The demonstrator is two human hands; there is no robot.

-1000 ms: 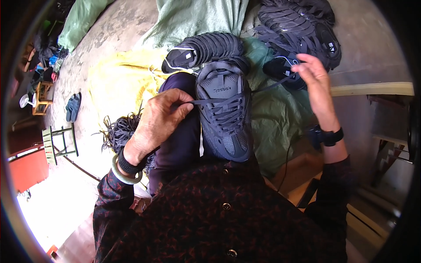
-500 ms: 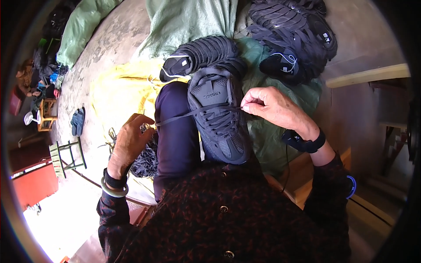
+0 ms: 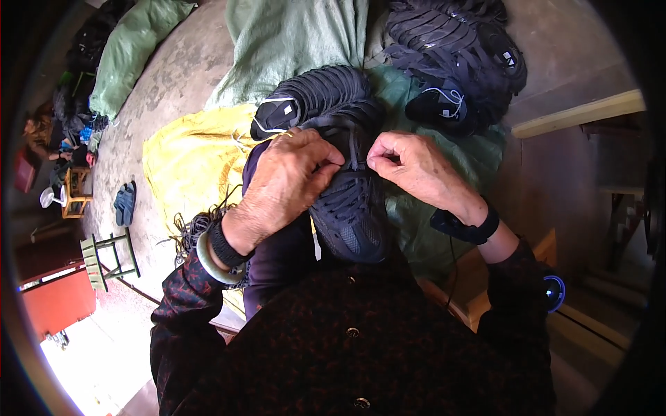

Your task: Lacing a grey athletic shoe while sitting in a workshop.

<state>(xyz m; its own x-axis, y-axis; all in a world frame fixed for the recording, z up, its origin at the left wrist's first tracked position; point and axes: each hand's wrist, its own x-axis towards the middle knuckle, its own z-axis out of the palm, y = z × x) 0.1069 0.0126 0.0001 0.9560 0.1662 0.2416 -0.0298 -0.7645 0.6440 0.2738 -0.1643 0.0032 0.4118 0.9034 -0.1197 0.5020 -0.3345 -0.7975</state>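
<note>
Left hand fingers curled, pinching lace on dark sneaker; right hand pinched shut on lace too.

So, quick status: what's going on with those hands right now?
Left hand and right hand pinching the lace of the dark knit sneaker on the lap. Nothing blocking.

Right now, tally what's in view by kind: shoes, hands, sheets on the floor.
Dark shoes told apart: 3, one on the lap, one beyond it, one on the heap; the heap hides more
Hands: 2, left, right
Sheets: 2, yellow, green
Total: 7
</note>
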